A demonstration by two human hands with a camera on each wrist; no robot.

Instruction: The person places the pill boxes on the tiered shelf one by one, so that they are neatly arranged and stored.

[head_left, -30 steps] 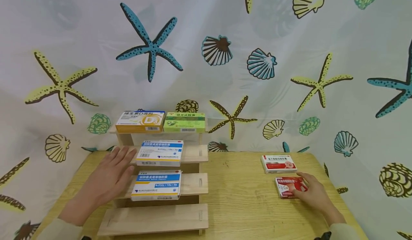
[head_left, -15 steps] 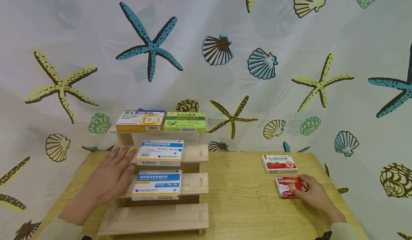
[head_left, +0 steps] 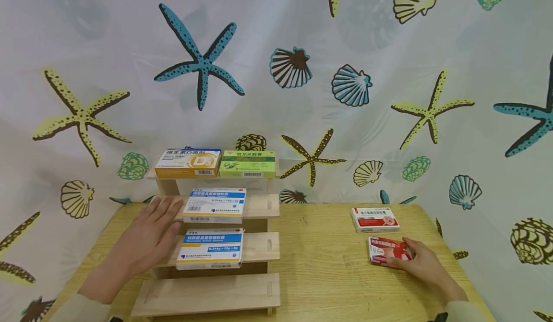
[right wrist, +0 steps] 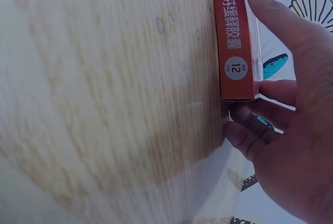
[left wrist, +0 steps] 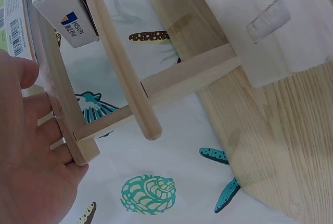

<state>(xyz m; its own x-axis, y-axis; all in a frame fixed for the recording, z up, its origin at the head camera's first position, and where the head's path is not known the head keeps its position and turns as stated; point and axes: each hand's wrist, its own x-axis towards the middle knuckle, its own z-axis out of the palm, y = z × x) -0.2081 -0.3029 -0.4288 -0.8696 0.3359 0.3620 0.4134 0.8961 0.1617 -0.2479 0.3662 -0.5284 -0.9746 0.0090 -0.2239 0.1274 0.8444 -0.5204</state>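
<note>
Your left grip (head_left: 149,238) is spread, fingers fairly straight, resting on the left end of that pale wooden step shelf (head_left: 207,295). It's got flat cardboard boxes on it: an orange-and-white box (head_left: 187,163) beside a green box (head_left: 247,164) up top, a blue-and-white box (head_left: 214,206) one step down and a matching carton (head_left: 210,247) under that. Table's (head_left: 317,269) yellowish with streaky grain. Over right there's a slim white-and-red box (head_left: 375,220), and just in front, your right grip (head_left: 425,264) is pinching a small red box (head_left: 380,251) between thumb and fingers. Can't tell if it's touching the table.
</note>
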